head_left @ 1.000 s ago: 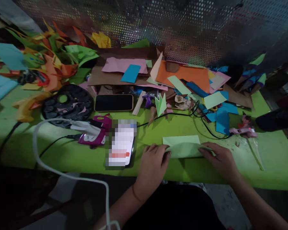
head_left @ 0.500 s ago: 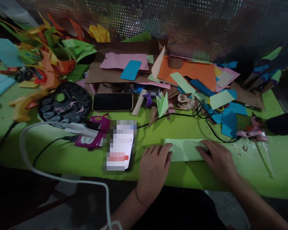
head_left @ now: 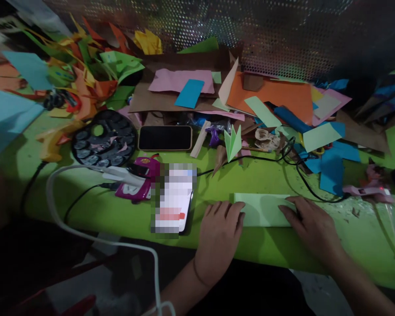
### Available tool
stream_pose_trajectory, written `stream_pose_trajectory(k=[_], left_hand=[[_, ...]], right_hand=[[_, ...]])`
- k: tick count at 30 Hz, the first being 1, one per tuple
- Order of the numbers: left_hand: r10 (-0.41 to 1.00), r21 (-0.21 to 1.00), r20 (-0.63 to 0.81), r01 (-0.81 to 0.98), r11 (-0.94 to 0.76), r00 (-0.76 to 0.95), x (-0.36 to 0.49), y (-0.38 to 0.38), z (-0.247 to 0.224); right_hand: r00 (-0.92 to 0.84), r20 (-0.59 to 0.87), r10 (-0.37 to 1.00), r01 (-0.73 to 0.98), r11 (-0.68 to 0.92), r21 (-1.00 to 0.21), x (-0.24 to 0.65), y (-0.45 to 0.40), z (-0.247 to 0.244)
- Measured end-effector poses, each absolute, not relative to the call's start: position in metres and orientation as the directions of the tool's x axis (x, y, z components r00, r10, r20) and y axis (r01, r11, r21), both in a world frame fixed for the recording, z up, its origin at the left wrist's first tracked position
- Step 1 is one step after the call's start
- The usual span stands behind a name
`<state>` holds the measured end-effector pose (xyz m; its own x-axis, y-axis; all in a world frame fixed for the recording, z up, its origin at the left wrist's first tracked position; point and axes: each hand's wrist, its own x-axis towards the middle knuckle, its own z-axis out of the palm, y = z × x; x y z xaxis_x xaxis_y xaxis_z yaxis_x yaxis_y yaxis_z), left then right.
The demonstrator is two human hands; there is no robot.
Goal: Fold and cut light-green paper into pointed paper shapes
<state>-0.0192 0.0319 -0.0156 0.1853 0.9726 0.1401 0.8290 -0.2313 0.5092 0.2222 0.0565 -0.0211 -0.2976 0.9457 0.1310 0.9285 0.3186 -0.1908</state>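
A pale green sheet of paper [head_left: 261, 210], folded into a flat strip, lies on the green tabletop close to its front edge. At the strip's left end my left hand [head_left: 219, 226] is closed, with bent fingers and thumb gripping the end. My right hand [head_left: 312, 226] pinches the right end, its thumb on top; some of its fingers are hidden beneath the palm. Behind the strip stands a pleated light green paper piece [head_left: 232, 144]. Left of my left hand lies a lit phone [head_left: 176, 199], its screen blurred out.
A pink glue gun [head_left: 365, 192] lies to the right, its black cable running behind the strip. On the left are a purple power strip [head_left: 136, 184], a white cable [head_left: 102, 242], a black palette [head_left: 102, 140] and a yellow glue gun [head_left: 52, 140]. Coloured paper [head_left: 270, 98] piles up behind.
The view has turned slightly left, so everything sits further right in the picture. Both hands stay on the paper strip with little visible movement.
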Motion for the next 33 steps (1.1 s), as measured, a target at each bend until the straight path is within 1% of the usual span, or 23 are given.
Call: stream_pose_trajectory(k=[3, 11, 16, 19, 23, 24, 26, 29, 31, 33], left_hand=[[0.972, 0.523, 0.163, 0.82, -0.232, 0.172, -0.019, 0.032, -0.016], [0.966, 0.497, 0.188, 0.831, -0.249, 0.177, -0.018, 0.033, -0.016], [0.961, 0.449, 0.189, 0.852, -0.269, 0.204, -0.019, 0.034, -0.017], [0.958, 0.42, 0.177, 0.863, -0.28, 0.225, -0.02, 0.035, -0.015], [0.949, 0.307, 0.198, 0.904, -0.298, 0.245, -0.02, 0.036, -0.011], [0.938, 0.275, 0.216, 0.905, -0.324, 0.27, -0.02, 0.036, -0.011], [0.89, 0.241, 0.258, 0.867, -0.436, 0.376, -0.019, 0.038, -0.011], [0.786, 0.267, 0.232, 0.74, -0.618, 0.573, -0.019, 0.041, -0.012], [0.757, 0.296, 0.179, 0.699, -0.651, 0.629, -0.019, 0.041, -0.013], [0.759, 0.31, 0.143, 0.699, -0.644, 0.636, -0.019, 0.04, -0.013]], right_hand=[[-0.287, 0.125, 0.95, 0.933, 0.307, -0.188, 0.222, 0.056, -0.022], [-0.279, 0.138, 0.95, 0.933, 0.303, -0.195, 0.219, 0.059, -0.02], [-0.258, 0.128, 0.958, 0.951, 0.275, -0.144, 0.216, 0.06, -0.019], [-0.245, 0.13, 0.961, 0.954, 0.263, -0.143, 0.214, 0.061, -0.019], [-0.244, 0.113, 0.963, 0.959, 0.257, -0.121, 0.212, 0.061, -0.019], [-0.24, 0.11, 0.965, 0.961, 0.252, -0.115, 0.212, 0.061, -0.02], [-0.234, 0.107, 0.966, 0.963, 0.245, -0.111, 0.212, 0.06, -0.021], [-0.214, 0.114, 0.97, 0.965, 0.228, -0.129, 0.212, 0.06, -0.022], [-0.197, 0.122, 0.973, 0.966, 0.214, -0.146, 0.212, 0.06, -0.021], [-0.181, 0.126, 0.975, 0.967, 0.2, -0.157, 0.211, 0.059, -0.02]])
